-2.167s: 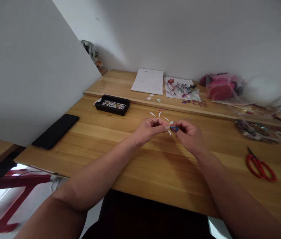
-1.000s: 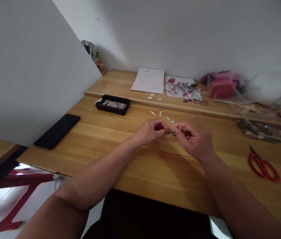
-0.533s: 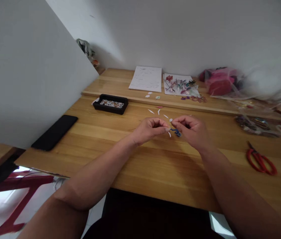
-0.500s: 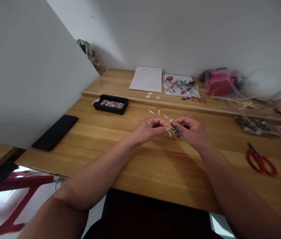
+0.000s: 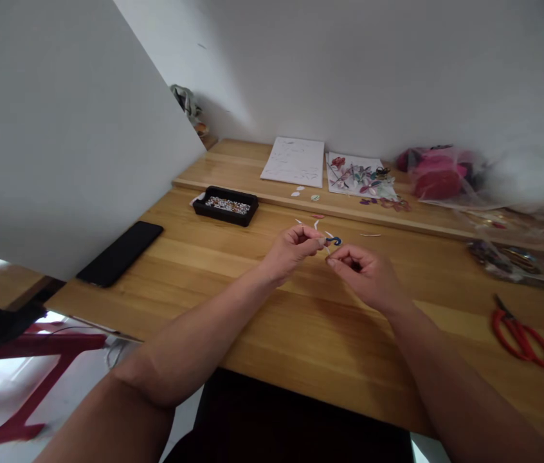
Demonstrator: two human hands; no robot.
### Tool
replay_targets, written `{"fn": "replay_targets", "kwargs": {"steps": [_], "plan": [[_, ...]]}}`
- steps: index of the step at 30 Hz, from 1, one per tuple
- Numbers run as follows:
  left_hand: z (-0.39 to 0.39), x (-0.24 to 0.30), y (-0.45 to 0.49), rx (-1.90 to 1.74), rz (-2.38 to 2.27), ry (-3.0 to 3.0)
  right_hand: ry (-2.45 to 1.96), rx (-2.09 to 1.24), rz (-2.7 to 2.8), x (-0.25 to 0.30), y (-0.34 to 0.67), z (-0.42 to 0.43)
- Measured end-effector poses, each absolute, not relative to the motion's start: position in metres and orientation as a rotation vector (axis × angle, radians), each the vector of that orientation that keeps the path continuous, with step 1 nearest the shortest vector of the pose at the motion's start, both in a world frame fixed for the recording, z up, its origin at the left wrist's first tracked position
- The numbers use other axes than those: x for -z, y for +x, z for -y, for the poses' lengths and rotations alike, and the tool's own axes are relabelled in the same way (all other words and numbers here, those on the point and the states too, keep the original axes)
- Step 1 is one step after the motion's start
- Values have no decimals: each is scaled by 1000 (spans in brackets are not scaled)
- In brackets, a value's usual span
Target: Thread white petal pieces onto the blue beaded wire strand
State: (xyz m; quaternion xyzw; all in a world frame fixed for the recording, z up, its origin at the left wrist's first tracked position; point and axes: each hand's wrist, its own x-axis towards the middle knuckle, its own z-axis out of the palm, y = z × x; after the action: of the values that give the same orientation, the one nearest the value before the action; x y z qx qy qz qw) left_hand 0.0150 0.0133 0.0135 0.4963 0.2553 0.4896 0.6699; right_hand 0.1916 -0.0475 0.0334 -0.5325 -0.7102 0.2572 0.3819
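My left hand (image 5: 296,252) pinches a small blue curled piece (image 5: 334,240), whose hooked end sticks out to the right past the fingertips. Just below and to the right, my right hand (image 5: 363,273) has thumb and forefinger pressed together near a thin white strip (image 5: 328,251); whether they hold its end is too small to tell. Both hands hover above the wooden table (image 5: 262,334). Behind them lie small white slips (image 5: 316,224) and a red leaf-shaped piece (image 5: 317,216), partly hidden by the left hand.
A black tray (image 5: 226,217) of beads and a black phone (image 5: 121,253) are on the left. Red-handled scissors (image 5: 523,337) lie at the right. Papers (image 5: 296,162), colourful flower pieces (image 5: 359,177) and a plastic bag (image 5: 438,177) rest on the raised back ledge.
My right hand has let the blue piece go and dropped slightly below it. The blue piece now curls up from my left fingertips. The view has shifted a little.
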Motion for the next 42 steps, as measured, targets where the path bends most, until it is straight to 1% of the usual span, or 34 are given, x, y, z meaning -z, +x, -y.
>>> {"fn": "replay_targets", "kwargs": {"steps": [7,10,12,15,23,29,34,38,42], "plan": [[-16,-11,13,-1135,-621,1213,-1214,-94,2043,-37,188,55],[-16,-11,12,-1106,-642,1267,-1153,73,2041,-40,189,57],[-15,-11,12,-1063,-646,1290,-1141,123,2025,-43,191,58],[-13,-10,13,-987,-648,1292,-1177,112,1967,-48,193,58],[-8,-14,10,-800,-627,1305,-1212,-66,1851,-51,196,54],[-7,-16,9,-756,-599,1293,-1274,-133,1814,-50,197,54],[-6,-16,9,-742,-561,1253,-1384,-294,1755,-50,198,53],[-6,-17,10,-725,-548,1186,-1389,-410,1691,-47,199,51],[-6,-17,11,-718,-561,1157,-1365,-388,1670,-47,199,53]]}}
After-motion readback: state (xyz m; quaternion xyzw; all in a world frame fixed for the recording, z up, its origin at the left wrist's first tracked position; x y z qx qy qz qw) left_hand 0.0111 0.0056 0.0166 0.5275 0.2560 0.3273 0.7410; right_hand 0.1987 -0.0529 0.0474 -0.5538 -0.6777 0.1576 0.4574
